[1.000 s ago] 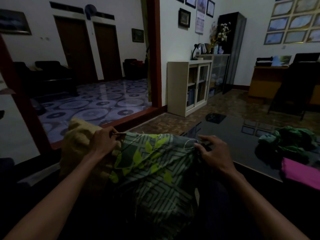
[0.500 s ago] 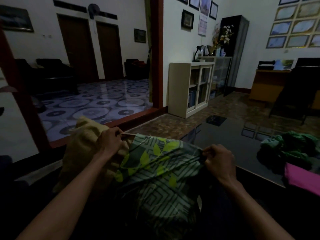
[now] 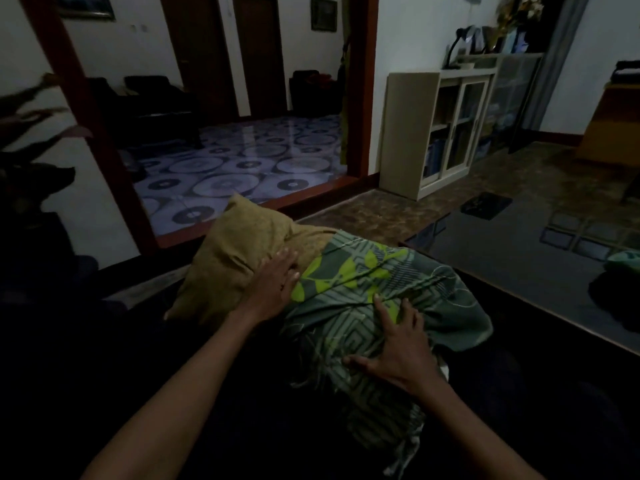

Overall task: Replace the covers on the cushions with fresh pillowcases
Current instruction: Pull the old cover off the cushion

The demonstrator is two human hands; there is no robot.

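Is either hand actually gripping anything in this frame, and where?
Nothing is gripped. The left hand lies flat on the yellow cushion; the right hand presses, fingers spread, on the green pillowcase.

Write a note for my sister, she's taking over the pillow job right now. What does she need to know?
Left hand: open, flat on the bare yellow cushion, no grip.
Right hand: open, fingers spread, pressing on the green pillowcase.
The cushion lies in the lap. The pillowcase covers its near part; the far end sticks out uncovered.
Done: pillowcase started over the cushion.
Left: pull it over the rest and close it. More cloth lies on the dark table to the right.
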